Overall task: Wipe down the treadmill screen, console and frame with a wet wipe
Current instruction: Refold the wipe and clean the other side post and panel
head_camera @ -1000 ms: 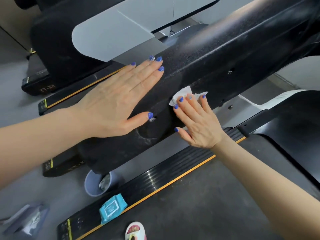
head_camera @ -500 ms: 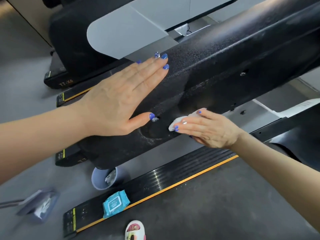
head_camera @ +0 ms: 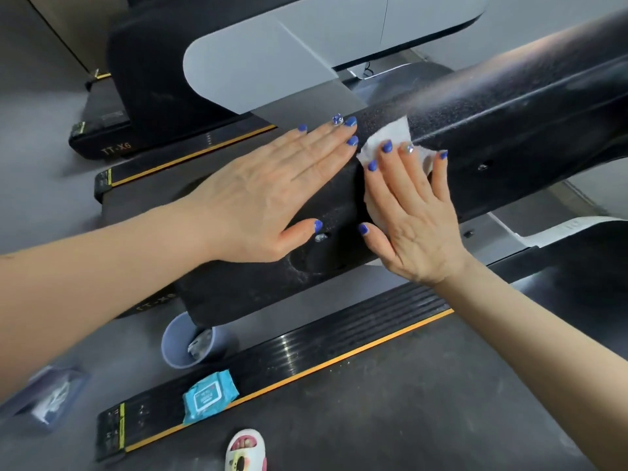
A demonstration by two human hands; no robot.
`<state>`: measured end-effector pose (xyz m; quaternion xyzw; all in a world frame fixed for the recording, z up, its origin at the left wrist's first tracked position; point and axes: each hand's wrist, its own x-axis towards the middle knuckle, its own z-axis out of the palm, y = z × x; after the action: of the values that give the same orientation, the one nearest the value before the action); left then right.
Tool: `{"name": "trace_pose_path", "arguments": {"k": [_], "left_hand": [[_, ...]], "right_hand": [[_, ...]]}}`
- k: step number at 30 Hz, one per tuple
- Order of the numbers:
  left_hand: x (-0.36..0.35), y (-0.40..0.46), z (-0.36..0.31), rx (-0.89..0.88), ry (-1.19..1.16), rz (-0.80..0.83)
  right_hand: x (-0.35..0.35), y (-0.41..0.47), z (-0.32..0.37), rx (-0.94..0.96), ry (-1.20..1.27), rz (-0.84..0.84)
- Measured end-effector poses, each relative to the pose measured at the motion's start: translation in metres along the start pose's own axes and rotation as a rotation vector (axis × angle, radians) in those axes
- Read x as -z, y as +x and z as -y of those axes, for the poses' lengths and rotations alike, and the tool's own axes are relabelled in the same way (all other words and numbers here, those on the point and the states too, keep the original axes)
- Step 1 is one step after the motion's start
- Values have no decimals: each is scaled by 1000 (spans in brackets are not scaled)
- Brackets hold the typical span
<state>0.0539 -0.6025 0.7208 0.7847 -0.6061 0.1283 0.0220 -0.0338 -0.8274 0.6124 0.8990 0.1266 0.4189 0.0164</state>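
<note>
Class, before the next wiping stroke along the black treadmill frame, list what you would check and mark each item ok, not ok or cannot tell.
1. Wet wipe under the right hand, flat on the frame: ok.
2. Left hand flat on the frame, bracing: ok.
3. Hands apart, not overlapping: ok.
4. Frame ahead of the wipe free of obstacles: ok.
5. Wipe still damp: cannot tell.
6. Spare wipe packet on the side rail below: ok.

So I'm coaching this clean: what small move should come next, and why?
Probably slide the right hand with the wet wipe rightward up the black frame beam; pale dust shows there, and the left hand lies flat on the other side.
</note>
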Motion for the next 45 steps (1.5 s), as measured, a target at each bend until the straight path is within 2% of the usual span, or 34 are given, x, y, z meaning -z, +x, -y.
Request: {"name": "trace_pose_path", "arguments": {"k": [3,9,11,13,16,21,25,27,29,33,36,40,43,45], "left_hand": [[7,-8,3,-5,9,51],[8,-67,11,53,28,5],[1,-74,10,74,57,-62],[-5,-73,8,94,84,-149],[-7,-72,8,75,95,-177],[-7,-73,8,75,108,-187],[-6,-73,8,72,125,-189],[-6,-73,8,72,129,-182],[-6,-73,7,76,141,-179],[-8,-73,6,96,156,-195],[-8,-72,5,100,146,-196],[-6,-72,5,92,144,-196],[-6,-73,4,85,131,-194],[-6,-74,6,77,119,-205]], "right_hand": [[1,15,25,-79,57,-28],[-15,-59,12,121,-61,215],[-14,-45,22,96,-53,173],[-16,-12,38,95,-17,56],[-24,14,54,92,-7,-53],[-32,-47,29,214,-99,87],[-31,-27,38,219,-53,43],[-33,-28,28,352,-67,63],[-30,-45,-3,525,-91,154],[-19,-66,-51,635,-101,287],[-29,-53,-34,703,-103,283],[-56,-40,33,819,-150,267],[-57,-45,45,784,-215,284],[-47,-44,44,652,-152,248]]}}
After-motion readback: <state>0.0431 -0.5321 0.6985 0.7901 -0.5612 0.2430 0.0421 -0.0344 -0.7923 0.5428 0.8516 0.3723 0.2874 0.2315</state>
